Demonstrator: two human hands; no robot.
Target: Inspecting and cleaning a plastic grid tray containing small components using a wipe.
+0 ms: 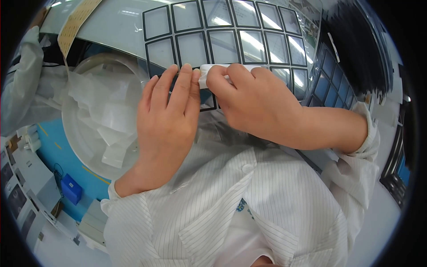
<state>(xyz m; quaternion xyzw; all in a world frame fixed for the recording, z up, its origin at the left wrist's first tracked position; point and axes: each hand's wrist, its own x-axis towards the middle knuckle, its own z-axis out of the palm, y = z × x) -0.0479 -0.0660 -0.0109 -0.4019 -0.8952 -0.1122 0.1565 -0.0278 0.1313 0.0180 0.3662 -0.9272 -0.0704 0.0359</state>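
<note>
A clear sheet bearing rows of black-framed rectangular panes lies on the table in front of me. My left hand rests flat over its near left panes, fingers stretched out and close together. Beside those fingertips, my right hand is closed on a folded white cloth pressed against the near row of panes. Most of the cloth is hidden under my right fingers. Light strips reflect off the panes on the right.
A round white bin with crumpled white sheets stands at my left. Another black-framed sheet and a stack of dark sheets are at the right. A yellowish strip hangs over the table edge. Another person's sleeve shows far left.
</note>
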